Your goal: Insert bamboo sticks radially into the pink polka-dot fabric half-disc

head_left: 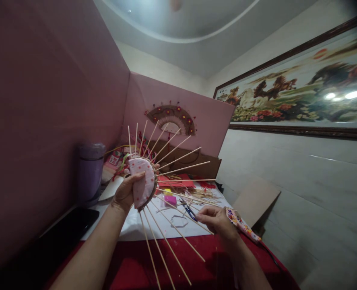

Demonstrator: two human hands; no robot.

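Note:
My left hand (126,192) is closed around a round piece covered in pink dotted fabric (142,182), held up on edge above the table. Several thin wooden sticks (178,159) fan out from it like spokes. My right hand (215,220) is lower and to the right, with its fingers pinched near the tip of one stick. A strip of flowered fabric (243,226) lies along the back of that hand and wrist. What the fingers pinch is too small to make out.
Blue-handled scissors (189,210), a pink block (170,199) and loose sticks lie on white paper (136,229) over a red tablecloth (202,266). A purple jar (90,171) and a black phone (66,229) sit at left. A decorated fan (172,118) hangs on the pink board.

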